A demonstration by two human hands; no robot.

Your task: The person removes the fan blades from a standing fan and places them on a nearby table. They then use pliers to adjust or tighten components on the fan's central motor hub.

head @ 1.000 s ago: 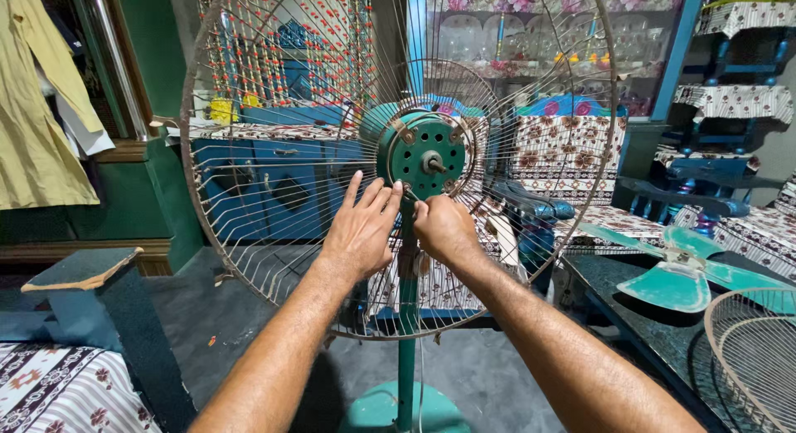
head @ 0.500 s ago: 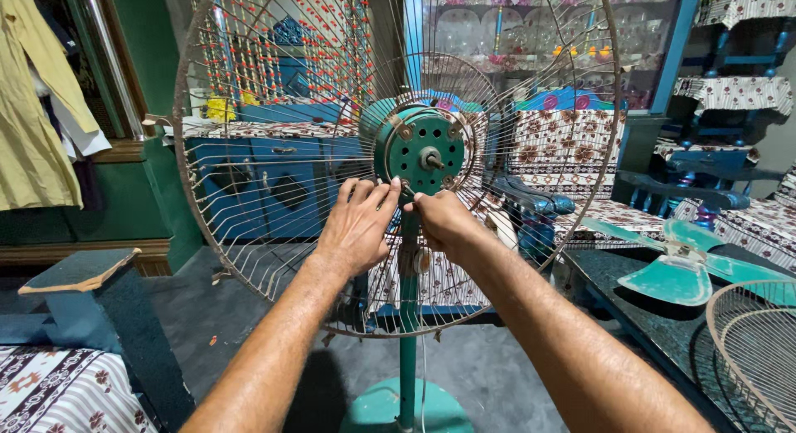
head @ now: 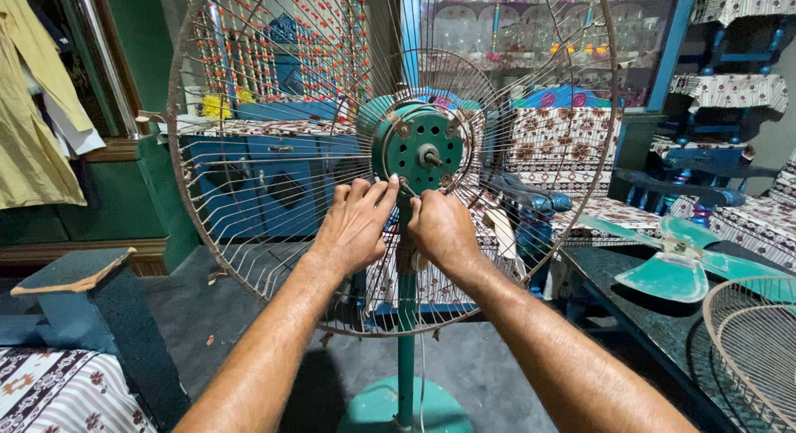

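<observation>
Both hands meet at the lower edge of the green motor housing (head: 423, 155) of a pedestal fan. The left hand (head: 355, 226) is curled, its fingertips pressed against the housing's lower left rim where the wires of the rear guard (head: 249, 151) run in. The right hand (head: 441, 226) is closed in a pinch on something small just under the housing; what it grips is hidden behind the fingers. The two hands nearly touch, thumbs side by side.

The housing sits directly above and just beyond the knuckles, with its bare shaft (head: 431, 158) pointing straight back toward the camera; that is its long axis. Neither hand is clearly nearer: the left covers the lower left of the rim, the right the lower middle.

Below the hands the green pole (head: 405, 333) drops upright to a round base (head: 390, 408). Well off to the right, on a dark table (head: 630, 308), lie the detached green blades (head: 676, 267) and a second wire guard (head: 754, 342)
</observation>
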